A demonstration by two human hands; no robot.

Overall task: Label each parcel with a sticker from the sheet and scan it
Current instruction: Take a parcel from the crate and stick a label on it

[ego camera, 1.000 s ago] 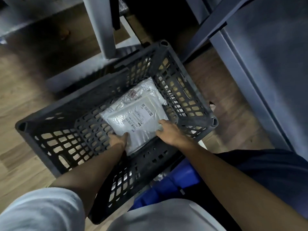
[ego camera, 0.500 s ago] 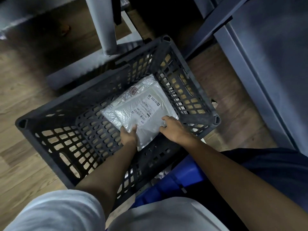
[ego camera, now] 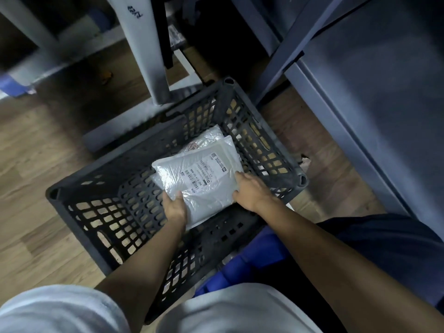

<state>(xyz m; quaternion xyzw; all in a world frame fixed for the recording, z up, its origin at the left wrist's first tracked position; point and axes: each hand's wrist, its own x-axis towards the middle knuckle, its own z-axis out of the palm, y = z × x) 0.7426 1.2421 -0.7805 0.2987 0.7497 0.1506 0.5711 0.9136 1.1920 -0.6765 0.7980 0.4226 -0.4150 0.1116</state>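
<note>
A white plastic parcel (ego camera: pixel 199 179) with a printed shipping label lies inside a dark slatted crate (ego camera: pixel 101 188) on the floor. My left hand (ego camera: pixel 175 207) grips the parcel's near left edge, thumb on top. My right hand (ego camera: pixel 249 192) holds its near right edge, fingers curled under the side. A second bagged parcel (ego camera: pixel 206 138) lies beneath it, partly hidden. No sticker sheet or scanner is in view.
A grey table leg (ego camera: pixel 149 56) and its foot bar stand just behind the crate. A grey cabinet side (ego camera: pixel 372 104) runs along the right. A blue bin (ego camera: pixel 249 263) sits below my right forearm. Wooden floor (ego camera: pixel 36 188) lies to the left.
Both hands have closed in on the top parcel's near edges, and it has slid toward me and slightly up off the one beneath.
</note>
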